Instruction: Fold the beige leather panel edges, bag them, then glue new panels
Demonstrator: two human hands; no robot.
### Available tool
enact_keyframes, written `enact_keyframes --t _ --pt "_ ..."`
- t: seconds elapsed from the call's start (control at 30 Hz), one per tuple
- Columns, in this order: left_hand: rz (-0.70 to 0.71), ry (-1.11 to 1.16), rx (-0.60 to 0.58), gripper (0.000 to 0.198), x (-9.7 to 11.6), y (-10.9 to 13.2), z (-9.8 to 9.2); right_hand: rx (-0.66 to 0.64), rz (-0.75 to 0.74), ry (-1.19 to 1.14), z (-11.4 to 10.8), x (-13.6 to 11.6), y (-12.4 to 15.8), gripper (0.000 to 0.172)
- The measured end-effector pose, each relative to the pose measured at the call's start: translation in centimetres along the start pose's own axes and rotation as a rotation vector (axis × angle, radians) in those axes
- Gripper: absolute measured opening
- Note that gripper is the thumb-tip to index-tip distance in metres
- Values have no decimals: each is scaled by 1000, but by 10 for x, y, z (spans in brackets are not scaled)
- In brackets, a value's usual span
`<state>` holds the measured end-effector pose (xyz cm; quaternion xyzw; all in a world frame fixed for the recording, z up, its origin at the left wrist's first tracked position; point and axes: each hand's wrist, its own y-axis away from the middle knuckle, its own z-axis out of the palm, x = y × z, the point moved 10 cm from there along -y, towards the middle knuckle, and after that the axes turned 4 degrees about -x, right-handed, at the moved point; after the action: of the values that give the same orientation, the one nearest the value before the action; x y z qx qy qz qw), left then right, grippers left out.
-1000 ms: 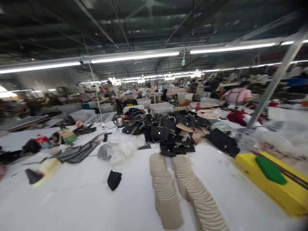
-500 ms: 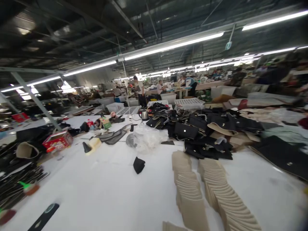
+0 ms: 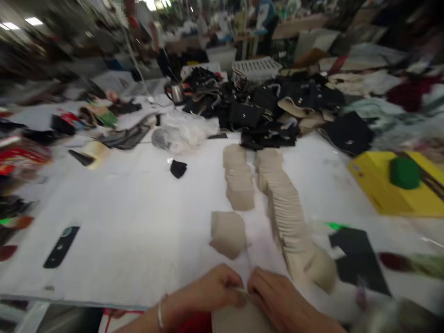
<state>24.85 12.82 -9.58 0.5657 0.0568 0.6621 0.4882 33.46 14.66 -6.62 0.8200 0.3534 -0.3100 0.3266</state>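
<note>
Left hand (image 3: pixel 218 289), fingers closed, pinches a plain, matte beige piece (image 3: pixel 236 320) near the white table's (image 3: pixel 138 203) front edge; it extends toward the wearer, cropped, long axis unclear. Right hand (image 3: pixel 274 293) grips its far edge.

Left hand (image 3: pixel 218 287) and right hand (image 3: pixel 274 292) nearly meet, fingers (image 3: pixel 231 275) curled, forearms (image 3: pixel 183 303) angled inward

Two beige rows (image 3: pixel 240 185) (image 3: pixel 286 210), one kettle (image 3: pixel 177 94)
</note>
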Motion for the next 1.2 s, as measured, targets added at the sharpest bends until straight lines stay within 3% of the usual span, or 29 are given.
enact_keyframes --t 0.07,0.17,0.33,0.5,0.7,0.87,1.07,1.2 --pt "-40 -80 -44 30 -1 -6 2 25 -96 206 -4 -7 2 12" --pt "-47 9 -56 34 8 -7 -4 120 -240 341 -15 -26 5 14" --pt "-216 174 -136 29 5 -9 0 254 -384 441 -30 -50 7 27" --pt "-183 95 -212 27 25 -20 -4 302 -469 465 -46 -57 5 30" --pt "-239 90 -235 12 27 -27 -5 326 -489 415 -54 -55 6 25" --pt "-240 198 -211 18 27 -28 0 380 -394 294 -64 -44 9 15" --pt "-272 250 -209 23 23 -29 7 269 -302 183 -62 -35 6 18" --pt "-242 279 -177 28 27 -27 4 347 -302 198 -71 -32 4 14"
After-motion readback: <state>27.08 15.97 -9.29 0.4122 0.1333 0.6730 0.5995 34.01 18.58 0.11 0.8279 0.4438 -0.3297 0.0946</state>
